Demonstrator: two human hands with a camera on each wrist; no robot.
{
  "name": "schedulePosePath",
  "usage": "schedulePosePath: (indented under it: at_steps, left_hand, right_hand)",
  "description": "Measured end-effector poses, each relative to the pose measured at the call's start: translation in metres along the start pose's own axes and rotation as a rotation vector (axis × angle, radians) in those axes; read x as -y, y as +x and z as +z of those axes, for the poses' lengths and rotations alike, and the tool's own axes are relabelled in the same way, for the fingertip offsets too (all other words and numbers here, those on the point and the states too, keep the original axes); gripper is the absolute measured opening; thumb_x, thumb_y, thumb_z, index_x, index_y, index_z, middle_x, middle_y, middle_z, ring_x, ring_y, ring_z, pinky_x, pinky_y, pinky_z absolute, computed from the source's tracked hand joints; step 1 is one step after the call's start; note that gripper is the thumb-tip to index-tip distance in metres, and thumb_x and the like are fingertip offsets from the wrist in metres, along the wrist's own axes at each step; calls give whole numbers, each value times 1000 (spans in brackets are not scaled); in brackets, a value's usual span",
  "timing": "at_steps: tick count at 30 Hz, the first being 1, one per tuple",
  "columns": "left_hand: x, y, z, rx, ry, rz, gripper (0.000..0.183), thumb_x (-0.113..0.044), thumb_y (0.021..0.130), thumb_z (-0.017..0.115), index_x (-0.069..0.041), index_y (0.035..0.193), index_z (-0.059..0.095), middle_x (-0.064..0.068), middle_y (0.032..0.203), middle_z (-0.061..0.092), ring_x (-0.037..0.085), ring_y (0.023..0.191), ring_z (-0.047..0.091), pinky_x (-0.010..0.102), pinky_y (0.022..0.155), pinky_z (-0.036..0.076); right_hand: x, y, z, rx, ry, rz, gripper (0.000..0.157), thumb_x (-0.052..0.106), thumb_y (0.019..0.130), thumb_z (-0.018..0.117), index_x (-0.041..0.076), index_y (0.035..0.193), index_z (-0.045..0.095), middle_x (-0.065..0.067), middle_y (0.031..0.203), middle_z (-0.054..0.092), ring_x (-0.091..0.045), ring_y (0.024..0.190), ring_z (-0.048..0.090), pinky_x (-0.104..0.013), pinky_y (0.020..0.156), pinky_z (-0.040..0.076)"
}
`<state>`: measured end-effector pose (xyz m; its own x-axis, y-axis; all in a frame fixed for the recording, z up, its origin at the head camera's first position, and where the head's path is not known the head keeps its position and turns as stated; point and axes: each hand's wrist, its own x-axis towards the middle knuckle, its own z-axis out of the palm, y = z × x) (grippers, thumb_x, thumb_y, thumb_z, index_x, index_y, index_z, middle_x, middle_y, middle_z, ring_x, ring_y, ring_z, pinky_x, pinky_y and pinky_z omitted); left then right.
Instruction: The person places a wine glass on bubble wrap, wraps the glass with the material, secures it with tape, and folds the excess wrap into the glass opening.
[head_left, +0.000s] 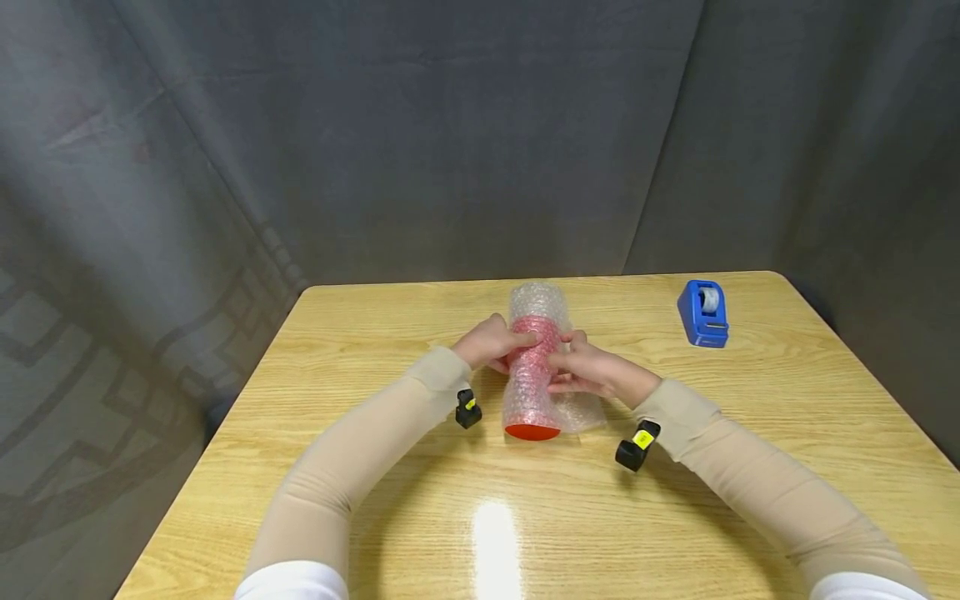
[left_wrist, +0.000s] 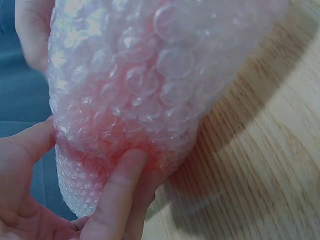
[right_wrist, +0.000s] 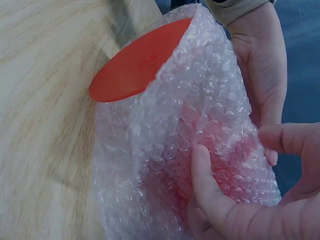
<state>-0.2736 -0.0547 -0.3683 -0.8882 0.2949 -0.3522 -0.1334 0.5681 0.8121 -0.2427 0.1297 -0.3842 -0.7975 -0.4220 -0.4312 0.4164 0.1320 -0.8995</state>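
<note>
A red object lies on the table rolled in clear bubble wrap; its flat round red end shows at the near side. The rest is veiled by the wrap, so its kind is unclear. My left hand grips the roll from the left, thumb across the top. From the right, my right hand holds it, with thumb and fingers bent around the wrap in the right wrist view. A loose flap of wrap spreads on the table beneath the right hand.
A blue tape dispenser with a roll of clear tape stands at the back right of the wooden table. Grey curtains hang behind and beside the table. Each wrist carries a small black camera.
</note>
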Motion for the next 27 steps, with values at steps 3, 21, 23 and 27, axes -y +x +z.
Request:
schedulePosePath:
  at_steps: [3,21,23,27]
  left_hand:
    - [1,1,0,3,-10,0,56,-37,90,67,8,118,48,17,102,61,24,75,67,41,75,60]
    - [-1,2,2,1,-5,20,49,-33,90,68,8,113,53,16,96,64,23,71,67,40,71,61]
    - [0,3,2,0,-5,29,51,-35,91,66,8,114,53,18,98,64,24,72,68,41,71,61]
    - [4,5,2,-2,-14,26,62,-42,97,53,11,127,42,19,103,57,25,75,66,39,70,61]
  right_hand:
    - [0,1,0,4,-9,6,75,13,96,52,3,139,-9,-17,106,43,-16,75,59,-28,79,59]
    - [-6,7,7,-66,-64,-76,72,5,93,56,-4,130,-5,-12,96,43,-13,60,57,-24,64,58]
    - [-6,7,8,-61,-60,-79,72,4,93,56,-5,130,-5,-13,99,43,-12,61,57,-24,64,58]
    - [-7,8,7,-49,-64,-81,73,4,93,56,-5,131,-6,-13,101,44,-11,60,56,-23,64,57]
